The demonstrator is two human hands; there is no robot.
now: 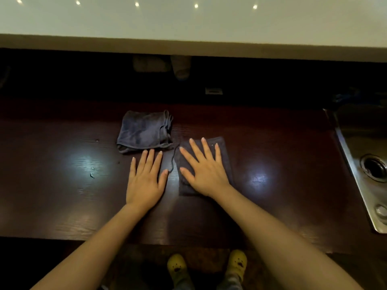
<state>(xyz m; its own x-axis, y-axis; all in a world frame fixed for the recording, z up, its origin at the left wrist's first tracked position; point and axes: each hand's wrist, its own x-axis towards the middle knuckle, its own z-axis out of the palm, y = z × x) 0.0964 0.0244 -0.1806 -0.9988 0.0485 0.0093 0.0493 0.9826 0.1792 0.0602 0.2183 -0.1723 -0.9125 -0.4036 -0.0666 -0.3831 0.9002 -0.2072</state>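
A folded grey-blue cloth [144, 131] lies on the dark wooden counter [282, 155], just beyond my left hand. My left hand [145, 178] lies flat on the bare wood with straight fingers, its fingertips close to that cloth's near edge. A darker folded cloth [225, 151] lies to the right, and my right hand [204, 168] presses flat on top of it with fingers spread. A thin dark thread [173, 162] trails from this cloth's left edge, between my two hands.
A steel sink [364, 164] with a round drain is set into the counter at the right. A pale raised ledge [188, 24] runs along the back. Small crumbs [92, 174] lie on the wood at the left. Yellow shoes [177, 266] show below the counter's front edge.
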